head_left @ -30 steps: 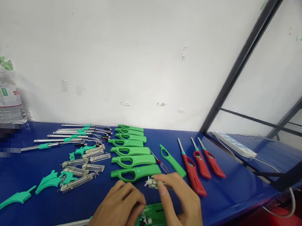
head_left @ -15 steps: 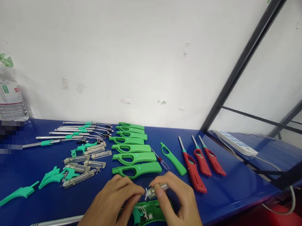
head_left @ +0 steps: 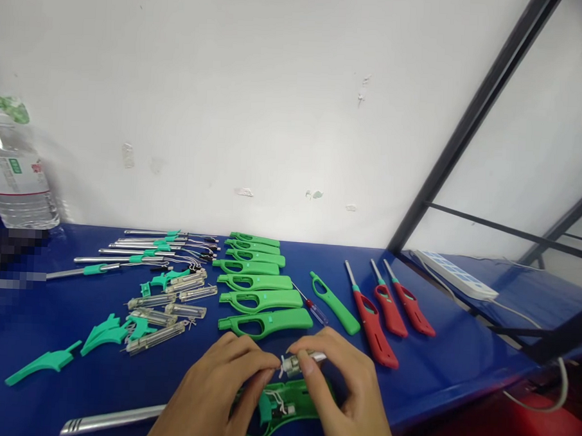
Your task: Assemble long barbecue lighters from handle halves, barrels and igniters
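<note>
Between thumb and fingers, my right hand (head_left: 344, 390) holds a clear fuel tank (head_left: 291, 366) with a white fitting at its left end. My left hand (head_left: 220, 388) is pinched at that fitting; whatever is between its fingertips is too small to make out. Beneath both hands lies an open green shell half (head_left: 307, 398) with a teal trigger (head_left: 264, 408), white wires and a small black part inside. A silver tube (head_left: 113, 420) extends left from under my left hand. Just beyond my hands is a green shell (head_left: 267, 322), the nearest of a column.
Several clear tanks (head_left: 158, 336), teal triggers (head_left: 43, 365) and metal rods (head_left: 120, 259) lie left. A screwdriver (head_left: 317, 312), a single green shell (head_left: 335, 303) and red lighters (head_left: 375, 331) lie right. A bottle (head_left: 20, 180) stands far left; a power strip (head_left: 455, 274) lies far right.
The view has shifted slightly. My left fingertips have stayed close to the white fitting, and the tank is still in my right hand.
</note>
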The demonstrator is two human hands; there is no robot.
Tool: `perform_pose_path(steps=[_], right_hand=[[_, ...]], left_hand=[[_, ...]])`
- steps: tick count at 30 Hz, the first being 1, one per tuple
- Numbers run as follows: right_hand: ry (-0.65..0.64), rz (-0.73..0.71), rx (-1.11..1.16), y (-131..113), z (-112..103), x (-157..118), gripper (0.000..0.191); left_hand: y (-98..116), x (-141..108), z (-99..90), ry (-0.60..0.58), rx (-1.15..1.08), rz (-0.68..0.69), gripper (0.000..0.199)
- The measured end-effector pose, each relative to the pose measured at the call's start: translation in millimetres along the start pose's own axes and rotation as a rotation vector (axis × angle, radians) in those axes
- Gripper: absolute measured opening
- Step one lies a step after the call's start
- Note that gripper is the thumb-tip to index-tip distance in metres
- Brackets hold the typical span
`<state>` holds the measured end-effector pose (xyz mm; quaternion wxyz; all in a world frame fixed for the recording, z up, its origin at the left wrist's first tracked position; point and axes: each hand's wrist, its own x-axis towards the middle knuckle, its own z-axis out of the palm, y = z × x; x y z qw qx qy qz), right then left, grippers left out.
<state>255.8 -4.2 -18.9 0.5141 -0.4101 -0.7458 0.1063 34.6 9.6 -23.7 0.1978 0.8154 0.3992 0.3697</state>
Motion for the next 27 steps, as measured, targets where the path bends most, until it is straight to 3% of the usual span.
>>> perform_pose_path(steps=[11,27], right_hand=[[-0.064,-0.029,-0.005,-2.9,-0.8,-0.2,0.02],[-0.125,-0.084,0.023,2.8,-1.7,2.9,0.026]], left_hand=[[-1.1,-4.8,2.1,0.04,0.12,-0.015,0.03],[1.3,-7.1,1.0,0.028,0.026,-0.049,0.032]])
